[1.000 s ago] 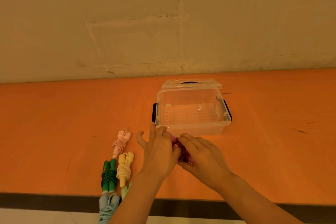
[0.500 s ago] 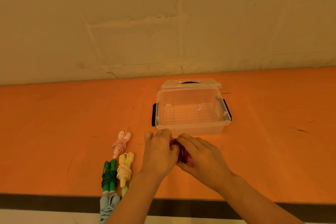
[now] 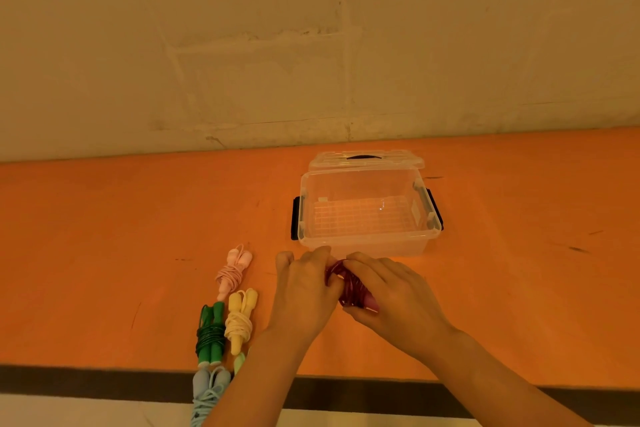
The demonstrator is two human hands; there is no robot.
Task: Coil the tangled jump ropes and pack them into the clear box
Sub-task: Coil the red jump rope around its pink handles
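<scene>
wrapping the red rope, box waiting empty

done ropes (image 3: 228,308) parked left so they're out of the way; my left hand (image 3: 306,291) and right hand (image 3: 391,298) both pinch the red rope (image 3: 348,284) so the coil can't spring loose, right in front of the open box (image 3: 367,215).

table (image 3: 104,236) orange, dark scuffs at 3 o'clock | box (image 3: 367,246) clear, grid-ribbed floor, black side latches | lid (image 3: 398,163) clear, black handle | held rope (image 3: 349,288) dark red-magenta | coiled ropes at 8 o'clock: pink (image 3: 232,273), yellow (image 3: 239,322), dark green (image 3: 210,336), pale blue (image 3: 207,392) | wall (image 3: 311,45) cream, cracked
</scene>
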